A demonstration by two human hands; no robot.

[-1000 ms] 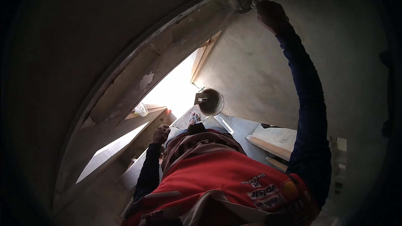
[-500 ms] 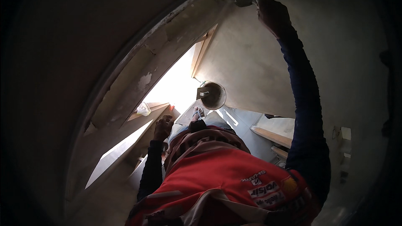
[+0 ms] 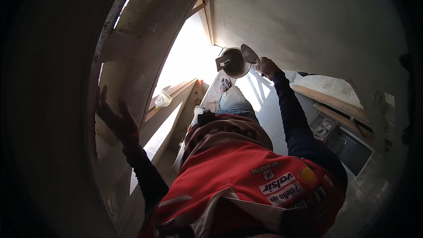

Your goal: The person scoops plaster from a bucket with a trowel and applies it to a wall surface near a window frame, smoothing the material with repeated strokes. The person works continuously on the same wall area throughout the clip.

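My right hand (image 3: 267,68) grips the handle of a pointed trowel (image 3: 249,54), its leaf-shaped blade coated grey. The blade is at the right rim of a round bucket (image 3: 240,67) below me; whether it touches the rim I cannot tell. Across the bucket's left side lies a flat rectangular float (image 3: 224,62) with a pale handle. At the left, my left hand (image 3: 118,117) has its fingers spread beside the plastered wall edge (image 3: 115,75) and holds nothing. Whether its fingertips touch the wall I cannot tell.
A smooth plastered wall (image 3: 304,22) rises on the right. A wooden ledge (image 3: 174,92) with a clear plastic bag (image 3: 163,100) runs along the bright opening at left. My sandalled foot (image 3: 225,84) stands close to the bucket. Lower right, a window opening has wooden boards (image 3: 330,101) and a fan (image 3: 324,127).
My right hand has come down from the top of the wall to the bucket with the trowel. My left hand has moved left and up, its fingers spreading toward the wall edge.
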